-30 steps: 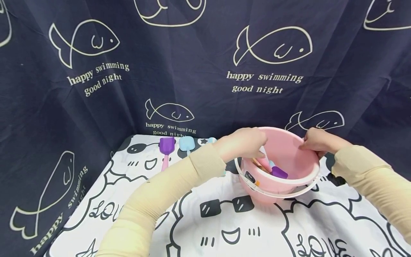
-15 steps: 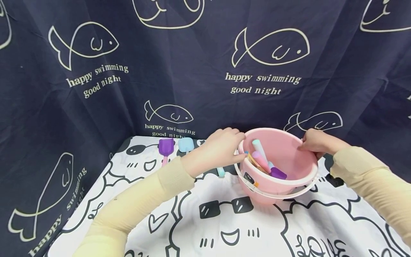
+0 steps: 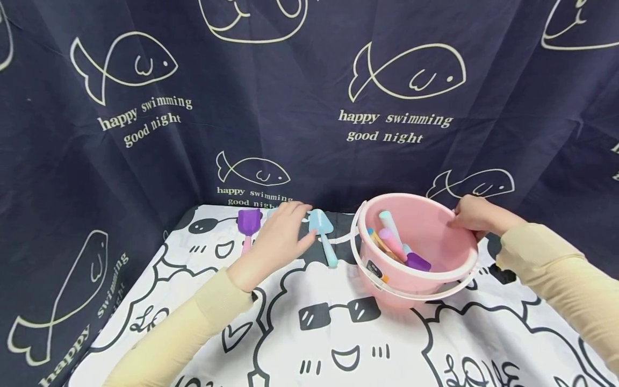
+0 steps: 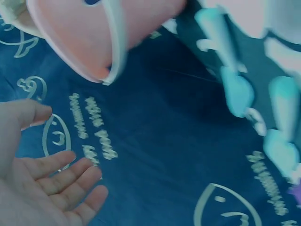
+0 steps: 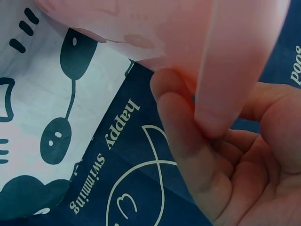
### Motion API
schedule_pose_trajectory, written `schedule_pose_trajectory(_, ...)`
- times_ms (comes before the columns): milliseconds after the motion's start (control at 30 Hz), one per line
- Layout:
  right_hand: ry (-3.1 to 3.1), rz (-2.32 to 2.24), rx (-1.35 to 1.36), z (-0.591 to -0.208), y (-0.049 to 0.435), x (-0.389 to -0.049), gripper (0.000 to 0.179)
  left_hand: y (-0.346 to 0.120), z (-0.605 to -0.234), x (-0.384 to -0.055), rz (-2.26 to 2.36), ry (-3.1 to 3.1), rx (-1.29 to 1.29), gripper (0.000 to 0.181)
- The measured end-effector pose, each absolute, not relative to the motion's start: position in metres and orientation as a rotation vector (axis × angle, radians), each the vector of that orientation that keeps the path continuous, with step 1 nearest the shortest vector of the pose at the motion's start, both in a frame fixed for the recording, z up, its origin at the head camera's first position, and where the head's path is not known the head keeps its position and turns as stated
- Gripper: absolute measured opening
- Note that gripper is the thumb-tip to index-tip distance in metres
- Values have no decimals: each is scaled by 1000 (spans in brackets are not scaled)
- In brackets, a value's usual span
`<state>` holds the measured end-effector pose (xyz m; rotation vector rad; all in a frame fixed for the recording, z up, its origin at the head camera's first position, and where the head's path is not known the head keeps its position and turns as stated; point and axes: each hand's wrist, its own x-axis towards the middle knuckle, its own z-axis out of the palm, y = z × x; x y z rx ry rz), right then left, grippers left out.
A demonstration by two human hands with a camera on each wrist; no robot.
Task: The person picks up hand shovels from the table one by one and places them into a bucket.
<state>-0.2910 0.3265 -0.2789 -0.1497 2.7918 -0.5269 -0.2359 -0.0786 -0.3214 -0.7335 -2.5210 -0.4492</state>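
My right hand pinches the far right rim of a pink bucket. In the right wrist view the thumb and fingers lie on both sides of its wall. Several toy tools lean inside, with pink, orange and pale blue handles and a purple blade. My left hand holds nothing, its fingers loosely extended, between a light blue toy shovel and a purple toy shovel with a pink handle. Another light blue shovel is mostly hidden behind this hand in the head view.
The bucket's white handle hangs down along its near side. A white cloth with black cartoon drawings covers the table. A dark blue curtain with fish prints hangs right behind the table's back edge.
My left hand has come out of the bucket without anything and moved left to over the shovels. The light blue shovel beside the bucket is now uncovered. My right hand stays on the rim.
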Motion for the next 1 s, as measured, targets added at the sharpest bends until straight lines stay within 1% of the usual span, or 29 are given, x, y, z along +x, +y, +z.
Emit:
schedule_pose_trajectory(167, 2797, -503, -133, -280, 327, -292, 21, -104, -343, -240, -461, -2555, -596, 50)
schedule_pose_trajectory(533, 2812, -504, -157, -281, 325, -289, 23, -153, -383, -262, -530, -2675, -357, 58)
schedule_pose_trajectory(1000, 2813, -531, -161, -280, 325, -288, 23, -187, -415, -283, -475, -2916, -142, 67)
